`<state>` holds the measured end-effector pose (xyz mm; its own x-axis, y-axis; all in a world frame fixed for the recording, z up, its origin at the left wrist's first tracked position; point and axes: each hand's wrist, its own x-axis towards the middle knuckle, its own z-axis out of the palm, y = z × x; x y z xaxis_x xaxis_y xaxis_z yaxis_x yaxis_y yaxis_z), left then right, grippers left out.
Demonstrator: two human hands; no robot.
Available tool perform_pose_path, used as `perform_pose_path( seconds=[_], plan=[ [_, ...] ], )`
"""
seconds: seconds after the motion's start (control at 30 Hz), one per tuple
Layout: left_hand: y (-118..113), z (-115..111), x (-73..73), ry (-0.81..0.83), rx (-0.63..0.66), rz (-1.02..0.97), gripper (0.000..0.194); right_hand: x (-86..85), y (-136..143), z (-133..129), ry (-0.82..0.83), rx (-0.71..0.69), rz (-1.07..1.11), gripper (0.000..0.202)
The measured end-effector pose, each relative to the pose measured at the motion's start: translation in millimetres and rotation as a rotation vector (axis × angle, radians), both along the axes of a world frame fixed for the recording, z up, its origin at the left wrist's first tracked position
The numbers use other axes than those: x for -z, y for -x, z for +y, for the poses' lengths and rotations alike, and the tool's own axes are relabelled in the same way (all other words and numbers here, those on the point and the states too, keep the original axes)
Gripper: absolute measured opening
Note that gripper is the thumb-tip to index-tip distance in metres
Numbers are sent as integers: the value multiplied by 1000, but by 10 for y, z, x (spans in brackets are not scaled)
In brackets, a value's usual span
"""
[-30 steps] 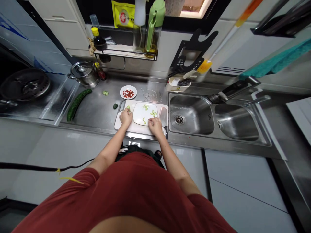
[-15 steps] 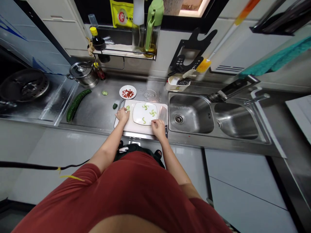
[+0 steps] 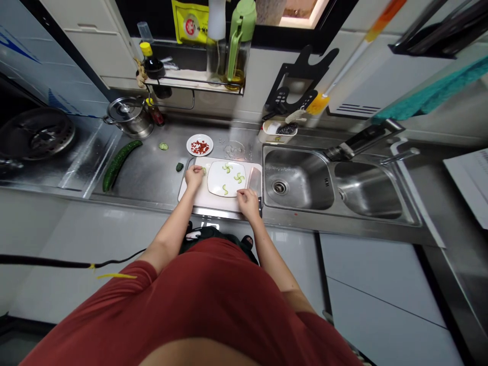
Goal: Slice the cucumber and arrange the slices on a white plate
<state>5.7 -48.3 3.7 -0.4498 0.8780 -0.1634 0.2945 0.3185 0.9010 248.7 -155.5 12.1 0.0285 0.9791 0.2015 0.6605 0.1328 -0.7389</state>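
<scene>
Left fingers bunched by green slices | right fingers curled | holds unclear | glossy squarish plate

No readable text (yellow packet too blurred).

A white, glossy, square plate with rounded corners and a thin dark rim lay flat, face up, on a pale rectangular cutting board. Thin, pale-green crescent cucumber slices with darker skin edges rested on it in three separate groups: pinwheels at the far edge and right side, a smaller, S-like curve at the near edge.
</scene>
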Motion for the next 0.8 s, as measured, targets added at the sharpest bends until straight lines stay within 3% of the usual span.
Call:
perform_pose_path(
  seconds=[0.17, 0.3, 0.4, 0.6, 0.8],
  plan=[
    [-142, -2, -456, -190, 64, -420, 19, -149, 71, 88, -30, 1, 57, 20],
    [-265, -115, -839, -233, 134, -484, 22, -376, 151, 199, -93, 10, 121, 17],
    [-335, -208, -1030, -237, 183, -495, 25, -595, 224, 267, -139, 2, 205, 16],
    [-416, -350, -1230, -279, 283, -516, 29, -1004, 375, 368, -169, -9, 394, 15],
    [-478, -424, -1291, -290, 360, -508, 31, -1183, 485, 462, -77, -32, 508, 17]
  ],
)
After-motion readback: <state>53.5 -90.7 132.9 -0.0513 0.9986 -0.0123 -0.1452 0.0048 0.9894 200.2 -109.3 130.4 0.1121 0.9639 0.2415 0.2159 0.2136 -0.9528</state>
